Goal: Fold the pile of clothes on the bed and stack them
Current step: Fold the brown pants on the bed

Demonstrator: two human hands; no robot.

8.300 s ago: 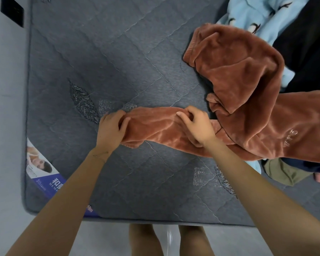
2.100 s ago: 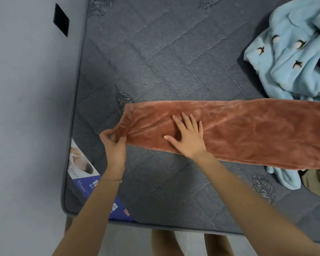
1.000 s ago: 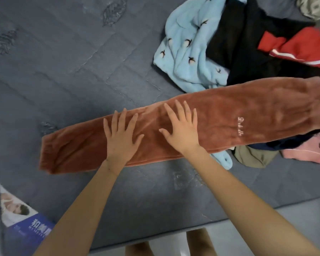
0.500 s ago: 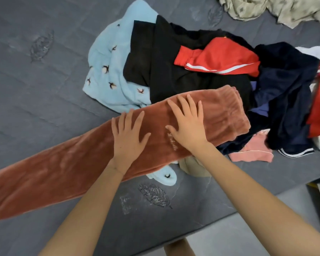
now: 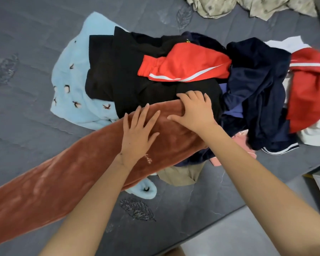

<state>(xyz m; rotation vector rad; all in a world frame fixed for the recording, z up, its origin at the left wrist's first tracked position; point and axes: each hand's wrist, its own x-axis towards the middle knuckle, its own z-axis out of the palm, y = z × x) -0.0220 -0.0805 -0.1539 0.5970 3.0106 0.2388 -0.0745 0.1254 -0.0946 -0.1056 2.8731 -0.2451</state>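
Head view: the rust-brown fleece trousers [image 5: 63, 182] lie in one long flattened strip on the bed [image 5: 26, 43]. They run from the near left edge up toward the middle, where their waist end rides onto the unsorted pile of clothes [image 5: 118, 71].

The left hand [image 5: 137, 133] lies flat on the strip just short of the waist. Its grip is apart, fingers straight and spread, pressing the cloth and not taking hold of it. The right hand [image 5: 194, 111] is at the very waist end, its fingers bent over the far edge of the cloth with the thumb out to the side, so its grip looks clamped on the waistband.

In the pile, a red piece with a white stripe [image 5: 183, 69] lies on black cloth, with navy cloth [image 5: 257, 89] toward the right edge and a pale blue fleece [image 5: 72, 89] on the pile's left side. A khaki piece [image 5: 179, 174] shows from under the trousers near the near edge.

The fleece looks thick, soft and limp. It should be light but bulky, not slippery, and likely to sag and bunch if lifted from one point. The sound hold is probably at the waistband with both corners pinched, carrying that end over toward the cuffs while the fold line is pinned flat.
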